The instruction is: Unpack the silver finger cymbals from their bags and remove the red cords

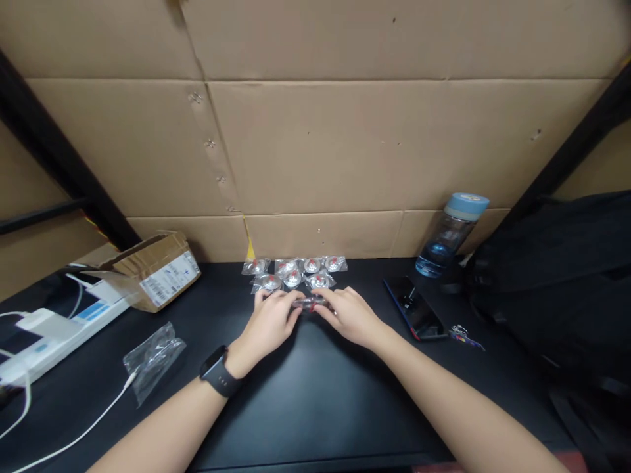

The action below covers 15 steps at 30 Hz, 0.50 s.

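Between my two hands is a small item in clear plastic wrap [309,303], with a red mark and a shiny surface; its exact kind is hard to make out. My left hand [273,318] pinches its left end, and my right hand [351,315] grips the right end. Just beyond my fingers lie several round silvery discs in clear bags, each with a red mark, such as the wrapped disc [292,278] in the middle and another wrapped disc [320,280] nearer the right hand. They sit in two rough rows against the cardboard wall. A black watch [220,372] is on my left wrist.
On the left stand an open cardboard box [167,276], a white power strip [64,338] with cables, and a crumpled clear bag [155,360]. To the right are a phone [414,307], a keyring [466,337], a blue-lidded bottle [449,236] and a black backpack [557,282]. Cardboard [345,151] closes off the back.
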{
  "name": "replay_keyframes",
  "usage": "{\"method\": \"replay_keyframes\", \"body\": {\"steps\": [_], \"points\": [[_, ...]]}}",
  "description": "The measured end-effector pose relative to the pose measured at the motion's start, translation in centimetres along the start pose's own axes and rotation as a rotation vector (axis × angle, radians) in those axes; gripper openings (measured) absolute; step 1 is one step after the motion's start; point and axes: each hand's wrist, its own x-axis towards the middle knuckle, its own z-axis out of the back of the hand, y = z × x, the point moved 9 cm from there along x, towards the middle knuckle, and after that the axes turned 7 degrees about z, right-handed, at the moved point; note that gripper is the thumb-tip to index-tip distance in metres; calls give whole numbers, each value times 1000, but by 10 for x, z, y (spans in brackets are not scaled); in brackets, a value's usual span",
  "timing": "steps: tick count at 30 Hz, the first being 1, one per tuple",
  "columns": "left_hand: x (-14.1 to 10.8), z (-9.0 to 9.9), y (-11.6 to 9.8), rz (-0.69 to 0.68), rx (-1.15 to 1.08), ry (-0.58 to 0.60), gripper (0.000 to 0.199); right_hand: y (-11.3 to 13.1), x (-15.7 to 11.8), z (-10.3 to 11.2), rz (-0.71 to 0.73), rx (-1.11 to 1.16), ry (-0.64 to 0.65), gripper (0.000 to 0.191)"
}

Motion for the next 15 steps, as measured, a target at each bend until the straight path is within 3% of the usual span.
{"method": "replay_keyframes", "body": {"steps": [4,6,8,10,12,14,15], "points": [[11,19,14,121,86,-127,29,-12,-1,9,-70,-78,-17,34],[15,48,27,179,154,-238,34,-19,-3,11,-72,-125,22,31],[9,89,54,281,208,-376,31,-28,-5,10,-61,-132,91,32],[-11,128,88,369,216,-450,30,-38,-9,9,-60,-90,161,38],[-45,149,126,482,200,-422,34,-43,-13,8,-41,-19,211,43],[-91,149,155,604,277,-329,41,-44,-14,9,-2,52,234,45],[-113,141,161,625,338,-258,46,-43,-14,10,16,78,236,44]]}}
